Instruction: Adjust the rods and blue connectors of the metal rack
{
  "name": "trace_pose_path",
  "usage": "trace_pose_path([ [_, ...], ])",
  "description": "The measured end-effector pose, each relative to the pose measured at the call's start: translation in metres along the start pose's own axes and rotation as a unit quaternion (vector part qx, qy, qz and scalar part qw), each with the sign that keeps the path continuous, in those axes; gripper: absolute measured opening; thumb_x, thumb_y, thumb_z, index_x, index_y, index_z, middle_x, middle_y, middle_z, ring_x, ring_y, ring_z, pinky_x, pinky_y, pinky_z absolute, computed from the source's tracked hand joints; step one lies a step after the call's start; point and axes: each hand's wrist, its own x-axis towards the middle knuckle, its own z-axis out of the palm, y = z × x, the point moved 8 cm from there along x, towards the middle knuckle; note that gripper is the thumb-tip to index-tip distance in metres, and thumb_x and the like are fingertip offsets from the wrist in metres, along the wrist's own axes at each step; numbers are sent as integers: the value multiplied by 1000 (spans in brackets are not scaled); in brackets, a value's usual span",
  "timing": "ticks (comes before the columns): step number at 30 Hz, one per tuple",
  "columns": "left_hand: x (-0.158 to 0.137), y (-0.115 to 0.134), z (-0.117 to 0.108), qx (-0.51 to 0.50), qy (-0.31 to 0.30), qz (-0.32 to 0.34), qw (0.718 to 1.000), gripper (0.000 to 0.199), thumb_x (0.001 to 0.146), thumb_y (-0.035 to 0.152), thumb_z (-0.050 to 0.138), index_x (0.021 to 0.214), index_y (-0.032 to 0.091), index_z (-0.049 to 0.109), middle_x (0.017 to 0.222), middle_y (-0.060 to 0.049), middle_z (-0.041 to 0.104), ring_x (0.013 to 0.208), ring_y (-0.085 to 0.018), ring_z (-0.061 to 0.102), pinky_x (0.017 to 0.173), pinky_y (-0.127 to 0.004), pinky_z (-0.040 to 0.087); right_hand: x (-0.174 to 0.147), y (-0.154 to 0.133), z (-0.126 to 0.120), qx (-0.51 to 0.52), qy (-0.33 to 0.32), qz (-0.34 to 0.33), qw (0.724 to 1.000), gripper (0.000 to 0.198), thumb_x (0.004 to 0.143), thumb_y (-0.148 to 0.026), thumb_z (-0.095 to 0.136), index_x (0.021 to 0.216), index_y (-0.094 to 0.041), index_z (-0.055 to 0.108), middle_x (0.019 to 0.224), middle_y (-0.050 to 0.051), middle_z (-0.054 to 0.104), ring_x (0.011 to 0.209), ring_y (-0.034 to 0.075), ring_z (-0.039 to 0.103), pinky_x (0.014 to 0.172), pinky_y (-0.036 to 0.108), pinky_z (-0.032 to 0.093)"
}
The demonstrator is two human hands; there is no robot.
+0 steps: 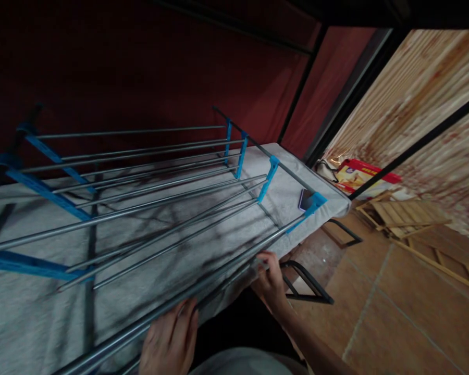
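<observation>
A rack of grey metal tubes joined by blue plastic brackets (269, 179) lies across a cloth-covered table in front of me. Along its near side, a long metal tube (219, 272) runs up to the right-hand corner bracket (316, 202). My left hand (170, 336) is closed at the near tubes, its fingers bent over a lower metal tube. Farther right, my right hand (270, 278) pinches close to the end of that lower tube, just below the long one. The fingertips of both hands are partly hidden or blurred.
A phone (305, 200) lies on the grey cloth (293, 161) by the right corner. Black metal legs (308, 284) stick out beside the table. On the tiled floor at right lie a folded wooden piece (410, 213) and a red and yellow box (363, 177). A dark red wall stands behind.
</observation>
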Motion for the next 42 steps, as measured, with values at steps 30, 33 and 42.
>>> trace_pose_path([
  [30,128,49,71,-46,-222,-41,973,40,105,34,36,130,30,68,114,-7,79,90,-22,75,80,-30,56,99,85,-75,-124,88,107,983,20,88,-38,46,97,-24,58,79,5,66,75,24,62,72,35,50],
  [33,125,47,72,-50,-221,-36,973,41,106,35,36,133,31,66,121,-6,77,94,-21,75,81,-29,56,98,83,-74,-128,90,99,983,21,87,-35,45,99,-24,59,80,5,67,77,24,63,73,35,50],
  [42,124,44,71,-55,-209,-38,976,38,104,34,40,128,32,69,106,-4,81,89,-23,76,83,-31,56,94,85,-69,-110,88,105,984,15,87,-36,48,93,-25,55,85,6,69,82,25,66,80,37,51],
])
